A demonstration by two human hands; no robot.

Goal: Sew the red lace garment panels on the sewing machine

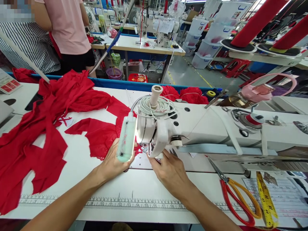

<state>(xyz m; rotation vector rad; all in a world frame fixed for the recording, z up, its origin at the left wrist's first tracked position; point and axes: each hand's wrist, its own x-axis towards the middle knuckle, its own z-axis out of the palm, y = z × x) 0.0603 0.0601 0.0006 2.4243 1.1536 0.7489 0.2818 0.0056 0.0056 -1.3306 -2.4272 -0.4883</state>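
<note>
Over the tabletop [139, 187], red cloth [102, 134] reaches beside the machine [201, 123], where I judge feeding is in hand and steady guiding is called for next, left hand [110, 165] at the cloth, right hand [170, 173] under the machine, fingers' grip too hidden to tell.

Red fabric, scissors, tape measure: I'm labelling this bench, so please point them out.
Red fabric [99, 134], head view, plain part above the lace edge.
Scissors [225, 179], head view, pivot.
Tape measure [266, 201], head view, middle of the strip.
</note>
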